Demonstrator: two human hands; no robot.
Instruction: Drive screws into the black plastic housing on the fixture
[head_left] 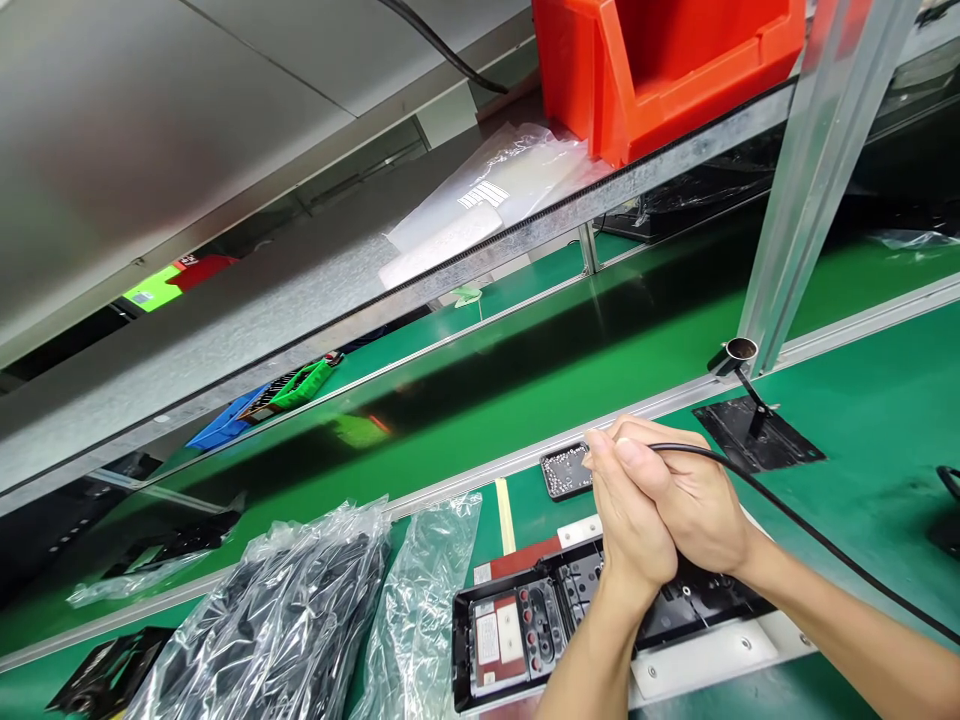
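My left hand (pixel 628 520) and my right hand (pixel 694 505) are pressed together above a black plastic housing (pixel 525 625) that lies in a white fixture (pixel 705 655) on the green bench. My right hand grips a tool with a black cable (pixel 825 540) that runs off to the right. The tool's tip is hidden between my hands. My left hand wraps against the right one, fingers closed. Just beyond my fingers sits a small black tray of tiny screws (pixel 566 470).
Clear plastic bags of black parts (pixel 300 610) lie at the left. A dark conveyor belt (pixel 525 370) runs behind the bench rail. A black plate with a stand (pixel 757 430) sits to the right by a metal post (pixel 810 180). A red bin (pixel 660 60) rests on the shelf above.
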